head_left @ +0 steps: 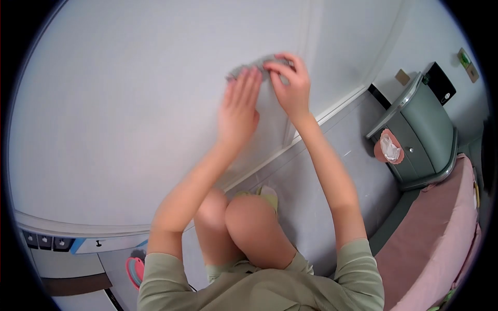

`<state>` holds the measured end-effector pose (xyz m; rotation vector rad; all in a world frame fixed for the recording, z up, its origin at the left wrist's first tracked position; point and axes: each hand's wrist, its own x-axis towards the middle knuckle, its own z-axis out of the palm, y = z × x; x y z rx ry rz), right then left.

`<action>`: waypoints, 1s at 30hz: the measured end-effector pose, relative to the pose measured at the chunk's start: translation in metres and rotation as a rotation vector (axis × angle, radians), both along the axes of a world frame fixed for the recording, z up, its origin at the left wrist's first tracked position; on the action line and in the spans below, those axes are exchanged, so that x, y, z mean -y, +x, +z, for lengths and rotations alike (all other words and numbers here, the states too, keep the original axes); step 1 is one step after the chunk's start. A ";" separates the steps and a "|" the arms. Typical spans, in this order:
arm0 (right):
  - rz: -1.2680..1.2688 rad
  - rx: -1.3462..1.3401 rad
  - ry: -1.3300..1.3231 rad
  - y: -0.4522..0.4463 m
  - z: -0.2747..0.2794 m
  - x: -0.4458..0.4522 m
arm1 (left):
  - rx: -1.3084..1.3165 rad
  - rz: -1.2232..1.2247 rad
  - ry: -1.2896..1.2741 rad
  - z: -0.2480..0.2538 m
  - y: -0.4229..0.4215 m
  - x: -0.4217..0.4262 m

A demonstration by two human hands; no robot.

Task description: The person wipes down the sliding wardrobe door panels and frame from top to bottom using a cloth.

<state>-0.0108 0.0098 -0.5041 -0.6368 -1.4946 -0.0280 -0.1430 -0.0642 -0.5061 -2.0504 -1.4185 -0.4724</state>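
Observation:
A small crumpled grey cloth (265, 64) is against a large white panel (124, 114) in front of me. My left hand (241, 106) reaches up with its fingers stretched out together, and the fingertips lie flat at the cloth's left part. Beside it, my right hand (291, 85) has bent fingers and holds the cloth at its right end between thumb and fingers. Part of the cloth is hidden behind the fingers, and the left hand is slightly blurred.
To the right stands a green bedside cabinet (428, 122), with a pink bin (383, 153) holding a white liner at its front. A bed with pink bedding (430, 228) is at the lower right. Grey floor (321, 181) runs between. A pink-rimmed item (133, 272) lies lower left.

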 end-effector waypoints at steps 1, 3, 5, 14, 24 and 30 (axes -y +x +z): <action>0.026 -0.029 0.068 -0.011 0.019 0.002 | 0.038 0.017 0.052 0.020 -0.006 0.005; 0.044 -0.047 0.154 -0.033 0.049 0.010 | 0.065 0.054 0.175 0.046 -0.020 0.016; 0.042 -0.079 0.219 -0.055 0.056 0.015 | 0.030 0.102 0.264 0.052 -0.036 0.024; 0.143 0.157 0.039 -0.068 -0.088 0.048 | 0.000 0.050 -0.187 -0.076 -0.082 0.074; 0.196 0.295 0.026 -0.067 -0.055 0.058 | 0.027 0.051 -0.170 -0.053 -0.092 0.086; 0.164 0.081 0.289 -0.114 0.064 0.062 | 0.135 0.149 0.268 0.053 -0.101 0.087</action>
